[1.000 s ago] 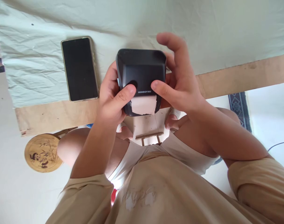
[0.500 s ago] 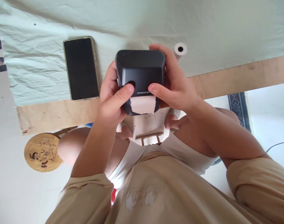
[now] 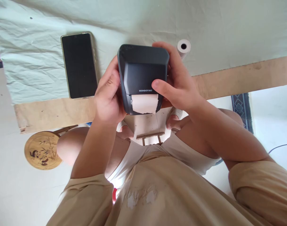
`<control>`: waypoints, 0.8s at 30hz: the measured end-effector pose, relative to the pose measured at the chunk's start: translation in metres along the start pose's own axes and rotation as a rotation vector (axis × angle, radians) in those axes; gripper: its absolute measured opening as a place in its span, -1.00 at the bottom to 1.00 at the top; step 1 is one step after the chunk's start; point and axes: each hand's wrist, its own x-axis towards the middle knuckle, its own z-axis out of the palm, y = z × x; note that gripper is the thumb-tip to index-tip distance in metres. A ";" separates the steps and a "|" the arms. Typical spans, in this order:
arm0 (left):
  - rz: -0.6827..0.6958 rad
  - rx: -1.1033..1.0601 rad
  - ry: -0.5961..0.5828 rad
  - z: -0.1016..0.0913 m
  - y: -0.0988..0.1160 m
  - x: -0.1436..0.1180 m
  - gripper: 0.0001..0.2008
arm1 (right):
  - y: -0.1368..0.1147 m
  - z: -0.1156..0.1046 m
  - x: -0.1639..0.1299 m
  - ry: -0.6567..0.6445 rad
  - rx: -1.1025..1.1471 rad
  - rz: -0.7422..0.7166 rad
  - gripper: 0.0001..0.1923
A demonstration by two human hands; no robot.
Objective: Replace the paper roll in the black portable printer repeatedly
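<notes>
While held above near edge of table (image 3: 228, 78), printer (image 3: 143, 72) sits clamped between left hand (image 3: 109, 95) and right hand (image 3: 178, 84), both wrapped around sides. Rigid smooth shell, likely light, slippery; grip flanks. Paper strip (image 3: 144, 103) flimsy, avoid.

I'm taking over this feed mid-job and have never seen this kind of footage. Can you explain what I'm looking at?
There is no machine here: the single picture comes from a camera on a person's head, looking down at their own two bare hands. The left hand and right hand together hold a small dark label printer, with a strip of white paper coming out of its slot. On the pale cloth covering the table lie a dark-screened phone and a white paper roll. Below are the person's knees and beige shirt.
</notes>
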 end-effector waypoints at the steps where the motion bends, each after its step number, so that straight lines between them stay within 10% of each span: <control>1: -0.005 0.002 0.009 0.001 0.000 0.000 -0.64 | 0.000 0.000 0.000 -0.002 0.010 0.005 -0.32; 24: -0.027 0.021 -0.008 0.003 -0.001 0.002 -0.57 | -0.002 0.000 -0.005 0.014 -0.163 -0.053 -0.38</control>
